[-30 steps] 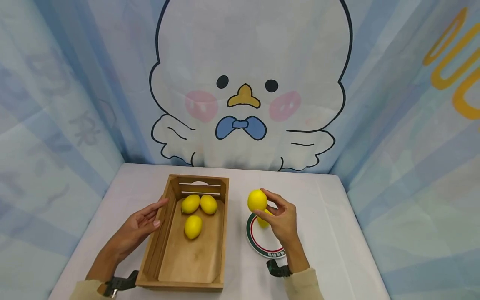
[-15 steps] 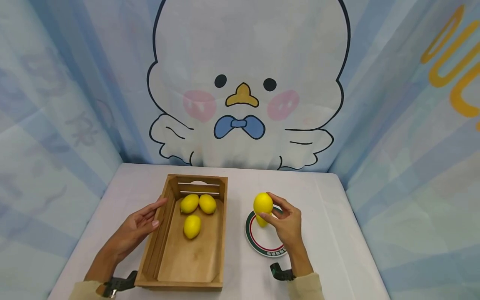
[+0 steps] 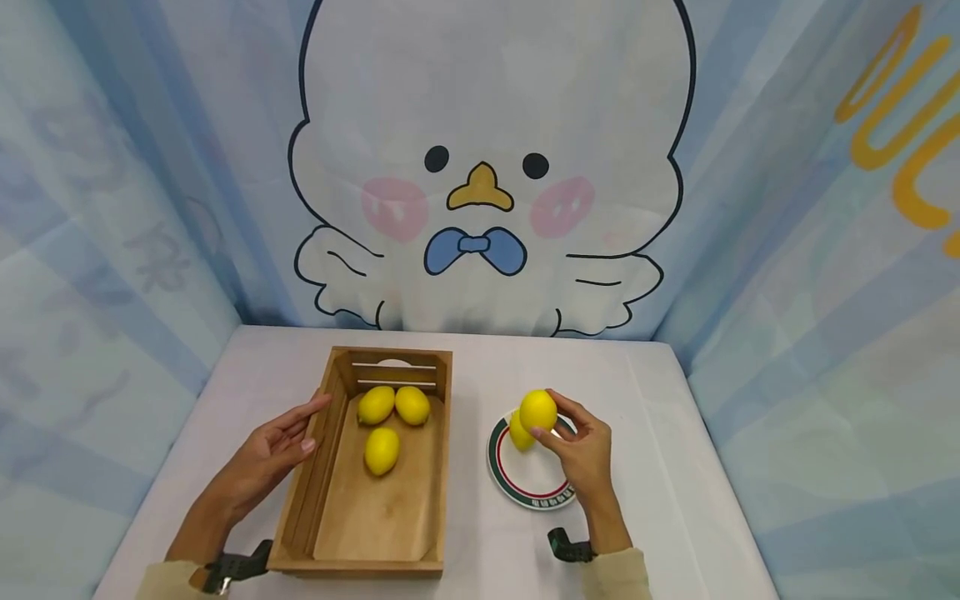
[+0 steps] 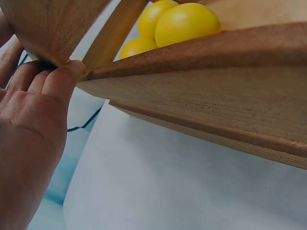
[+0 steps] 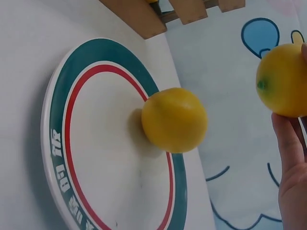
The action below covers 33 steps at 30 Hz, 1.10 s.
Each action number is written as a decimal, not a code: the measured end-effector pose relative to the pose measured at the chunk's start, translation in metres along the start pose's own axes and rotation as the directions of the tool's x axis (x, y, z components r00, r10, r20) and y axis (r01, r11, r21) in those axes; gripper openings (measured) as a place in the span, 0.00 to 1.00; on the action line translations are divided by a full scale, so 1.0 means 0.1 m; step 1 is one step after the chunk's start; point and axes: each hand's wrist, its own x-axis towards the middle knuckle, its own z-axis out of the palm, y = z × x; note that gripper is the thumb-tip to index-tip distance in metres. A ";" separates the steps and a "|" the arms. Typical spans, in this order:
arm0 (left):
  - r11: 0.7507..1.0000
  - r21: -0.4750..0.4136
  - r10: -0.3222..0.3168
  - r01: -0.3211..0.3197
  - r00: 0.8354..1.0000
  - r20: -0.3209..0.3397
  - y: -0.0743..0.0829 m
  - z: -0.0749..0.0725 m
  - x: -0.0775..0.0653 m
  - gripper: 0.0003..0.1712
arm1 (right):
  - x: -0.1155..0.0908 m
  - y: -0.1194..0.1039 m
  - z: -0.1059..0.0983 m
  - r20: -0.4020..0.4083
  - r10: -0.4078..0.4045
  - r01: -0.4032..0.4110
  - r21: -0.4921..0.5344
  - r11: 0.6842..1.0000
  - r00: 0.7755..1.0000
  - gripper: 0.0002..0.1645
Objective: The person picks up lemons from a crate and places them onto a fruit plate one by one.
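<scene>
My right hand point(image 3: 585, 457) pinches a yellow lemon point(image 3: 538, 410) between fingers and thumb, above the far part of a white plate point(image 3: 534, 477) with a green and red rim. A second lemon point(image 5: 174, 120) sits on the plate, just left of the held one and partly hidden by it in the head view. My left hand point(image 3: 258, 467) rests its fingers along the left wall of a wooden crate point(image 3: 375, 533), the fingertips right at its upper edge. Inside the crate lie three lemons point(image 3: 382, 452), grouped toward the far end.
Crate and plate stand side by side on a white-covered table point(image 3: 660, 467), a strip of cloth between them. Behind and at both sides hang printed curtains point(image 3: 480, 300). Both wrists wear dark straps point(image 3: 238, 568).
My right hand has moved right and slightly nearer with its lemon, uncovering more of the lemon on the plate. The left hand and crate hold their places; the view shifts slightly.
</scene>
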 end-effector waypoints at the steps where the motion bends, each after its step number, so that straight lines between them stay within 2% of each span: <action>1: 1.000 0.003 -0.002 0.002 1.000 -0.004 0.00 0.00 0.00 0.37 | 0.00 0.01 -0.01 -0.004 0.004 -0.004 -0.003 1.000 1.000 0.37; 11: 1.000 0.006 -0.021 0.021 1.000 -0.013 -0.02 -0.02 0.00 0.37 | -0.03 0.12 -0.14 -0.059 0.046 -0.049 -0.051 0.998 0.997 0.37; 16: 1.000 0.003 0.003 -0.003 1.000 -0.001 -0.01 -0.02 0.00 0.37 | -0.02 0.19 -0.20 -0.080 0.064 -0.071 -0.088 0.994 0.995 0.36; 23: 1.000 0.001 -0.009 0.009 1.000 -0.003 -0.02 -0.03 0.01 0.37 | 0.00 0.28 -0.26 -0.099 0.099 -0.116 -0.174 0.978 0.990 0.38; 33: 1.000 0.012 -0.014 0.014 1.000 -0.008 -0.03 -0.04 0.01 0.37 | 0.01 0.41 -0.32 -0.117 0.163 -0.188 -0.241 0.952 0.980 0.38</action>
